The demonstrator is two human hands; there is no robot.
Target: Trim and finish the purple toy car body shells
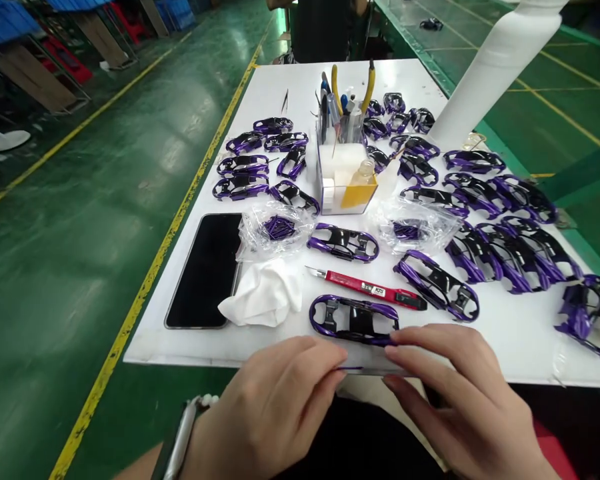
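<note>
At the table's front edge my left hand (285, 393) is closed, thumb and forefinger pinching a thin purple strip (353, 368) that points right. My right hand (465, 393) has its thumb and fingers apart, with nothing seen between them. Its fingertips are at the lower right corner of a purple and black plastic car-like frame (361, 319), perhaps touching it. Behind that frame lies a red utility knife (375, 289), blade to the left. Another purple and black frame (343, 242) is beyond the knife, and a third frame (437, 285) lies to the right.
A black phone (205, 270) and a crumpled white cloth (265, 293) lie at left. Two clear bags (253, 230) (437, 227) hold small purple pieces. A clear organizer (347, 203) holds tools and a bottle. Several more frames (243, 187) surround it. A white post (495, 73) rises at right.
</note>
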